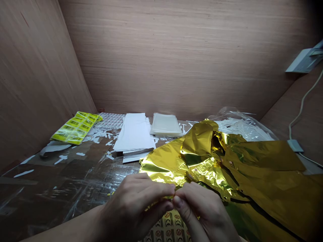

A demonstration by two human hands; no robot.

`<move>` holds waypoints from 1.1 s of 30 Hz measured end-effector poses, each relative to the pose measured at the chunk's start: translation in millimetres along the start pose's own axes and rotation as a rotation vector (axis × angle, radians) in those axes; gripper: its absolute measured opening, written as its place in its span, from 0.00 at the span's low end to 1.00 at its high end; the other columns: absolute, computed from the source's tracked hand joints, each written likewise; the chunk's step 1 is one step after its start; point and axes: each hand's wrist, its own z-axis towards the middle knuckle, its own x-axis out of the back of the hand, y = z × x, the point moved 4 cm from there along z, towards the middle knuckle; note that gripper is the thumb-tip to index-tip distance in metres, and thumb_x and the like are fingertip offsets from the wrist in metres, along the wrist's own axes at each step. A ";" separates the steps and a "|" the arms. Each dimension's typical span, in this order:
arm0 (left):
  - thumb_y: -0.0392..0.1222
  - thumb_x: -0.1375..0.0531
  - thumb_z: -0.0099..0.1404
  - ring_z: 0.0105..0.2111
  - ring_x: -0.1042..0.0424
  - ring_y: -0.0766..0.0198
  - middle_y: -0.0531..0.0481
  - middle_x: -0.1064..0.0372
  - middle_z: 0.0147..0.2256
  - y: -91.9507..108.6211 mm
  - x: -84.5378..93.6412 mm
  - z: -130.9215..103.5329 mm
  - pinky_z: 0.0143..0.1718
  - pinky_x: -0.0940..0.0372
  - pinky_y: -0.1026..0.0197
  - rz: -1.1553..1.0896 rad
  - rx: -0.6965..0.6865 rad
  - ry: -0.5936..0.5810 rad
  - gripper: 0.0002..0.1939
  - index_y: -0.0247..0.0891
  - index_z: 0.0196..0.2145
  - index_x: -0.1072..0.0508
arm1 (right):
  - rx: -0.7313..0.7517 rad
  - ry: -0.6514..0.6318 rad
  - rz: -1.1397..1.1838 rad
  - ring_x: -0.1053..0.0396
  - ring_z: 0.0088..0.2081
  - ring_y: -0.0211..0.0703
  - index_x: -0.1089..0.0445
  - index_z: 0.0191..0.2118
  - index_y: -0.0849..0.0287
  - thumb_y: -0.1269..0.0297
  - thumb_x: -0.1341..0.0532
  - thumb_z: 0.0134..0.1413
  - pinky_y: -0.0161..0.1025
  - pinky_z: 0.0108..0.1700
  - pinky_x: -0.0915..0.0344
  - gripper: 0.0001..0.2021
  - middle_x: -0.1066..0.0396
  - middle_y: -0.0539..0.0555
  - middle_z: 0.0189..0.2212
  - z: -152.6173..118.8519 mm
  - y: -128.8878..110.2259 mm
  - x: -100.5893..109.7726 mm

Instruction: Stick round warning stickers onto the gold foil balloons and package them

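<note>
My left hand [141,198] and my right hand [202,205] meet at the fingertips, low in the middle of the view. Both are closed, thumbs bent toward index fingers; whatever sits between the tips is too small or hidden to make out. Directly below them lies a sheet of small labels [168,232] printed with CE marks and crossed-out circle symbols, partly covered by the hands. Right behind the fingers spreads a crumpled pile of shiny gold foil pieces [166,163], running off to the right past my right hand.
Behind stand a stack of white card [133,132] and a clear-wrapped pale stack [166,124]. Yellow barcode labels [75,127] lie at left, white paper scraps [60,158] around them. A clear bag of white sticks [242,126] sits back right, near a cable [300,111]. Wooden walls enclose the table.
</note>
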 end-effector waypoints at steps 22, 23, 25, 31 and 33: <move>0.25 0.35 0.64 0.42 0.19 0.61 0.45 0.19 0.46 3.6 5.5 5.8 0.48 0.31 0.59 0.047 -0.103 0.030 0.12 0.34 0.44 0.24 | -0.441 -0.126 0.201 0.45 0.24 0.36 0.41 0.25 0.57 0.57 0.48 0.71 0.37 0.27 0.50 0.20 0.43 0.46 0.21 1.2 18.4 -12.6; 0.25 0.35 0.64 0.45 0.20 0.59 0.44 0.19 0.47 4.1 6.7 7.1 0.50 0.31 0.58 0.014 -0.097 0.017 0.12 0.34 0.43 0.23 | -0.464 -0.132 0.199 0.45 0.24 0.36 0.41 0.25 0.57 0.57 0.48 0.71 0.37 0.27 0.51 0.20 0.43 0.46 0.21 1.0 19.9 -12.5; 0.24 0.35 0.63 0.47 0.22 0.58 0.45 0.19 0.44 3.5 11.4 10.9 0.52 0.30 0.57 -0.064 -0.048 0.012 0.10 0.35 0.40 0.23 | -0.498 -0.148 0.171 0.46 0.24 0.36 0.42 0.24 0.56 0.56 0.48 0.71 0.38 0.27 0.52 0.21 0.44 0.45 0.20 1.1 22.3 -11.6; 0.29 0.31 0.62 0.42 0.25 0.59 0.46 0.22 0.36 -10.6 20.6 14.9 0.46 0.28 0.57 -0.174 0.152 0.039 0.09 0.36 0.40 0.22 | -0.482 -0.206 0.089 0.47 0.23 0.35 0.47 0.23 0.56 0.58 0.47 0.69 0.38 0.27 0.54 0.21 0.46 0.45 0.19 2.6 22.6 -8.9; 0.30 0.30 0.61 0.42 0.25 0.58 0.46 0.21 0.38 -12.7 15.1 11.4 0.46 0.28 0.58 -0.145 0.175 -0.007 0.12 0.36 0.43 0.22 | -0.473 -0.218 0.097 0.46 0.23 0.35 0.46 0.23 0.57 0.58 0.47 0.69 0.38 0.27 0.54 0.21 0.46 0.45 0.18 2.2 21.4 -10.0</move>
